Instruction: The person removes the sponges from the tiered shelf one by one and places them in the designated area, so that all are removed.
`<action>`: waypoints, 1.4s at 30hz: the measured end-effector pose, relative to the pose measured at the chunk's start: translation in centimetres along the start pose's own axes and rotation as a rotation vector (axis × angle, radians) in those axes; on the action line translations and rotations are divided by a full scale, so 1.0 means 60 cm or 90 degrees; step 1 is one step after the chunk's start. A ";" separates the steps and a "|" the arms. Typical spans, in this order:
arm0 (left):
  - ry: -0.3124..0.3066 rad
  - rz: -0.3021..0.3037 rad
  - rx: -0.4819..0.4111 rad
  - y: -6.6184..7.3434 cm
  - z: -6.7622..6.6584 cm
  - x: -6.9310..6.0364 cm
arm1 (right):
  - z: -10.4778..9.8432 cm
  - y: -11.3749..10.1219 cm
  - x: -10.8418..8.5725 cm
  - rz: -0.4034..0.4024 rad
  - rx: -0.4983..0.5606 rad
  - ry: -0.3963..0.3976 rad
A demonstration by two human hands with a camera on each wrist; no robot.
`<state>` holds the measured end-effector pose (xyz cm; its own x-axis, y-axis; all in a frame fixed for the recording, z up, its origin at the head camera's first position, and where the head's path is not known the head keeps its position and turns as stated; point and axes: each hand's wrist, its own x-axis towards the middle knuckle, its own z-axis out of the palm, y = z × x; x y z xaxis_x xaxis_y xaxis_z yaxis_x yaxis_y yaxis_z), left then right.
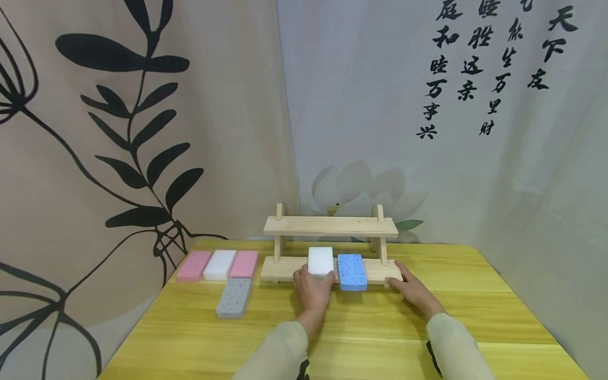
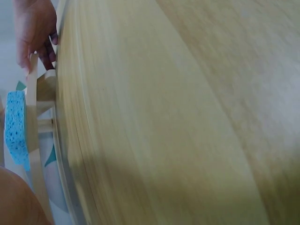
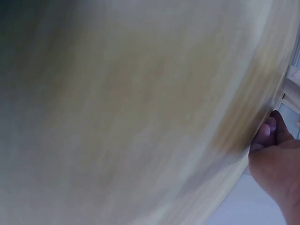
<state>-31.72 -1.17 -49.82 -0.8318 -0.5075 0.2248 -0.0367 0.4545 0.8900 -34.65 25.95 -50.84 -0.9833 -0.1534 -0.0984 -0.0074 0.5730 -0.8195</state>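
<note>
And there it is: the left hand (image 1: 313,290) has a white sponge (image 1: 320,258) pinched between thumb and fingers at the lower shelf (image 1: 285,269) of the wooden rack (image 1: 331,226), beside a speckled blue sponge (image 1: 352,272)! The right hand (image 1: 414,290) grips that shelf's right end. Over left on the surface (image 1: 380,343), two pink sponges (image 1: 193,266) flank another white one, a grey sponge (image 1: 234,298) just in front. Behind, the hanging cloth (image 1: 456,184) carries black brushed characters (image 1: 470,63): 天下友, 能生万里财, 睦胜远亲, 庭和睦万事兴, some columns running out of view up top.
</note>
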 end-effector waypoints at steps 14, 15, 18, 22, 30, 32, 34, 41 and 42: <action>0.013 0.029 -0.048 -0.023 -0.037 0.008 | -0.001 -0.006 -0.004 0.008 -0.004 -0.025; 0.008 0.030 -0.046 -0.024 -0.041 0.010 | -0.001 -0.006 -0.004 0.008 -0.002 -0.025; 0.005 0.035 -0.040 -0.029 -0.050 0.016 | -0.002 -0.007 -0.004 0.007 -0.001 -0.024; -0.006 0.038 -0.049 -0.033 -0.062 0.022 | -0.003 -0.007 -0.002 0.011 -0.002 -0.021; -0.045 0.053 -0.051 -0.044 -0.085 0.023 | -0.001 -0.003 -0.001 0.014 -0.014 -0.018; -0.049 0.059 -0.050 -0.048 -0.090 0.024 | 0.000 -0.002 -0.001 0.016 -0.012 -0.015; -0.053 0.062 -0.050 -0.052 -0.095 0.025 | 0.000 -0.001 -0.001 0.015 -0.017 -0.016; -0.063 0.089 -0.051 -0.063 -0.114 0.034 | 0.001 -0.003 0.001 0.016 -0.023 -0.016; -0.066 0.090 -0.054 -0.063 -0.118 0.035 | 0.001 -0.003 0.001 0.013 -0.025 -0.016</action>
<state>-29.43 -9.13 -49.92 -0.8781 -0.3631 0.3116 0.1275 0.4501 0.8838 -34.67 25.77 -50.70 -0.9783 -0.1617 -0.1294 0.0046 0.6075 -0.7943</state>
